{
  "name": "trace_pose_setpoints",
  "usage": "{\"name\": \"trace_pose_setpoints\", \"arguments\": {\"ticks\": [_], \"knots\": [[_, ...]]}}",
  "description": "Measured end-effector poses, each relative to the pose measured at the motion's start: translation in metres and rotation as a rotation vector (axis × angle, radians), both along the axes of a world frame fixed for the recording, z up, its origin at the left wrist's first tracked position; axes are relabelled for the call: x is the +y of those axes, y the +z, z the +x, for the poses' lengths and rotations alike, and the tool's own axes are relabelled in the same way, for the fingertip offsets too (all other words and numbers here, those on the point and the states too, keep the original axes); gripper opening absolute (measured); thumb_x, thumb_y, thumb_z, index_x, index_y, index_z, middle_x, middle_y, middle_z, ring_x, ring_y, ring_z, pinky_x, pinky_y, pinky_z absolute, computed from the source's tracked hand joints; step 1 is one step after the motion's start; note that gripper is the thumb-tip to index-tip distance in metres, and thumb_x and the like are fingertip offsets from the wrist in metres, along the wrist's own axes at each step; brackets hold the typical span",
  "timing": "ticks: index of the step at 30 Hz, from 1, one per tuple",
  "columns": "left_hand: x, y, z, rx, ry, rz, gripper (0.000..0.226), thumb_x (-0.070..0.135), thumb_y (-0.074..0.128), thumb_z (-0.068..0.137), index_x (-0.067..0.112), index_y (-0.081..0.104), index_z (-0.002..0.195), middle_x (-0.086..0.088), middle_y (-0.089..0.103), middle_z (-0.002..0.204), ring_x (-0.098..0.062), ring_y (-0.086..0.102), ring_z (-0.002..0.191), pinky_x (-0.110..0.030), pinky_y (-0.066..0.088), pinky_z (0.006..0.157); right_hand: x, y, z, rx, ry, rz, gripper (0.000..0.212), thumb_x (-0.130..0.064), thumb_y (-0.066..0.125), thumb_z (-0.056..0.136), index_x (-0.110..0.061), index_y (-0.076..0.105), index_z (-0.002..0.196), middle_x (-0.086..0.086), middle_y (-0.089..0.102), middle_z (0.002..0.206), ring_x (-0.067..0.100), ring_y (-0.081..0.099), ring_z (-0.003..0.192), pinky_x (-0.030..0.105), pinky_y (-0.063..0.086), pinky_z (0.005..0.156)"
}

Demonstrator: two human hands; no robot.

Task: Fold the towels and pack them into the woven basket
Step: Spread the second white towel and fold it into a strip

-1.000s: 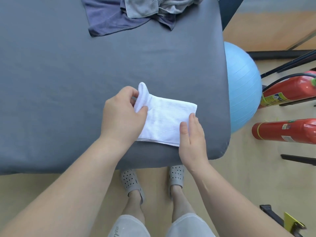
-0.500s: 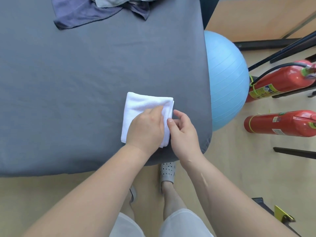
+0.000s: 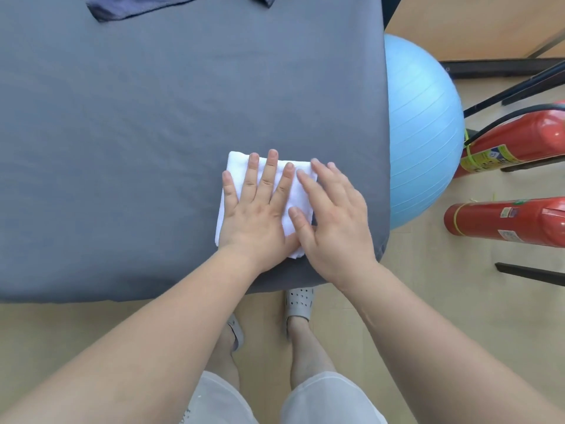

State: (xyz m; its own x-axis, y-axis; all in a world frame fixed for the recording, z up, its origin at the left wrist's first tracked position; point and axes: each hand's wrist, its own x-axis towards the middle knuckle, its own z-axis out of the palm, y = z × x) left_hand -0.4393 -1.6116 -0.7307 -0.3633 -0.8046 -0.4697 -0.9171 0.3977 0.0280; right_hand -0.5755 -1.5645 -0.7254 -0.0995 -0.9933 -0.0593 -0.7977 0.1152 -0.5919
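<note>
A small white towel (image 3: 238, 160), folded into a square, lies on the grey table (image 3: 137, 133) near its front right corner. My left hand (image 3: 260, 209) presses flat on the towel with the fingers spread and straight. My right hand (image 3: 333, 215) lies flat over the towel's right edge, fingers straight, its thumb next to my left hand. Both hands hide most of the towel. A dark blue towel (image 3: 122, 7) shows at the table's far edge. No woven basket is in view.
A light blue exercise ball (image 3: 422, 127) sits beside the table's right edge. Two red fire extinguishers (image 3: 504, 221) lie on the wooden floor to the right, among black metal legs. My feet in grey clogs stand under the table's front edge.
The towel went from a long strip to a square as my left hand folded its left end over. Both hands then flattened out on top of it.
</note>
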Motion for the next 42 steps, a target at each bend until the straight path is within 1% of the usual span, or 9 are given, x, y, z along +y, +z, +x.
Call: {"name": "trace_pose_setpoints", "arguments": {"ticks": [8, 11, 15, 20, 25, 30, 32, 38, 42], "knots": [[-0.001, -0.002, 0.002, 0.035, 0.003, -0.019, 0.088, 0.072, 0.002, 0.085, 0.021, -0.027, 0.152, -0.002, -0.036, 0.159, -0.026, -0.035, 0.146, -0.063, -0.017, 0.115, -0.024, -0.003, -0.019, 0.094, 0.251, 0.201, 0.063, -0.053, 0.024, 0.099, -0.022, 0.046, 0.149, 0.001, 0.023, 0.166, 0.023, 0.005, 0.156, 0.042, 0.007, 0.125], [0.002, 0.004, 0.021, 0.114, -0.005, -0.089, 0.089, 0.073, 0.008, 0.091, 0.017, -0.012, 0.157, -0.002, -0.022, 0.165, -0.024, -0.024, 0.151, -0.062, -0.013, 0.117, -0.036, 0.000, -0.025, 0.008, 0.251, 0.218, 0.054, -0.049, 0.035, 0.098, -0.018, 0.060, 0.134, 0.004, 0.043, 0.154, 0.027, 0.023, 0.152, 0.044, 0.015, 0.124], [0.009, 0.013, 0.052, 0.228, 0.142, -0.160, 0.088, 0.067, 0.026, 0.094, 0.013, 0.004, 0.159, -0.004, 0.000, 0.168, -0.025, -0.005, 0.154, -0.059, -0.004, 0.120, -0.027, 0.002, -0.027, 0.044, 0.218, 0.135, 0.034, -0.036, 0.057, 0.096, -0.015, 0.067, 0.120, 0.005, 0.058, 0.119, 0.029, 0.054, 0.112, 0.035, 0.043, 0.099], [0.007, 0.025, 0.085, 0.236, 0.306, -0.069, 0.103, 0.081, 0.037, 0.075, 0.015, 0.028, 0.155, -0.005, 0.028, 0.161, -0.027, 0.022, 0.147, -0.049, 0.018, 0.120, 0.018, 0.023, -0.014, 0.132, 0.246, 0.281, 0.024, -0.046, 0.056, 0.095, -0.024, 0.065, 0.099, -0.004, 0.057, 0.083, 0.023, 0.056, 0.081, 0.033, 0.043, 0.066], [-0.007, 0.032, 0.097, 0.232, 0.215, 0.043, 0.107, 0.071, 0.068, 0.070, 0.023, 0.026, 0.156, 0.004, 0.030, 0.158, -0.021, 0.023, 0.144, -0.041, 0.019, 0.118, 0.036, 0.031, -0.008, 0.086, 0.116, 0.182, 0.018, -0.037, 0.067, 0.092, -0.021, 0.072, 0.096, -0.004, 0.053, 0.085, 0.017, 0.053, 0.078, 0.028, 0.041, 0.061], [-0.034, 0.037, 0.082, 0.163, 0.082, 0.088, 0.103, 0.066, 0.070, 0.070, 0.027, 0.025, 0.154, 0.008, 0.036, 0.147, -0.022, 0.027, 0.135, -0.039, 0.023, 0.112, -0.032, 0.034, 0.004, 0.225, 0.305, 0.297, 0.090, -0.041, 0.079, 0.080, -0.017, 0.034, 0.154, 0.006, 0.044, 0.145, 0.029, 0.041, 0.132, 0.039, 0.040, 0.105], [-0.043, 0.035, 0.074, 0.111, 0.028, 0.097, 0.091, 0.065, 0.070, 0.067, 0.029, 0.038, 0.145, 0.006, 0.045, 0.129, -0.023, 0.035, 0.122, -0.039, 0.030, 0.103, -0.059, 0.034, 0.010, 0.368, 0.457, 0.421, 0.102, -0.049, 0.078, 0.078, -0.021, 0.021, 0.158, 0.002, 0.044, 0.141, 0.027, 0.039, 0.129, 0.038, 0.039, 0.103], [-0.064, 0.036, 0.053, 0.059, -0.041, 0.068, 0.034, 0.048, 0.073, 0.068, 0.026, 0.049, 0.079, 0.007, 0.037, 0.080, -0.021, 0.039, 0.085, -0.034, 0.032, 0.075, -0.104, 0.036, 0.015, 0.534, 0.669, 0.478, 0.037, -0.041, 0.079, 0.075, -0.023, 0.049, 0.088, -0.004, 0.045, 0.086, 0.023, 0.048, 0.083, 0.034, 0.036, 0.065], [-0.079, 0.035, 0.054, 0.176, -0.028, -0.159, 0.027, 0.018, 0.063, 0.076, 0.020, 0.036, 0.075, 0.008, 0.026, 0.067, -0.025, 0.039, 0.071, -0.035, 0.029, 0.066, -0.102, 0.027, 0.008, 0.484, 0.506, 0.020, 0.034, -0.013, 0.073, 0.069, -0.015, 0.040, 0.076, 0.003, 0.036, 0.078, 0.026, 0.036, 0.067, 0.035, 0.029, 0.058]]}}
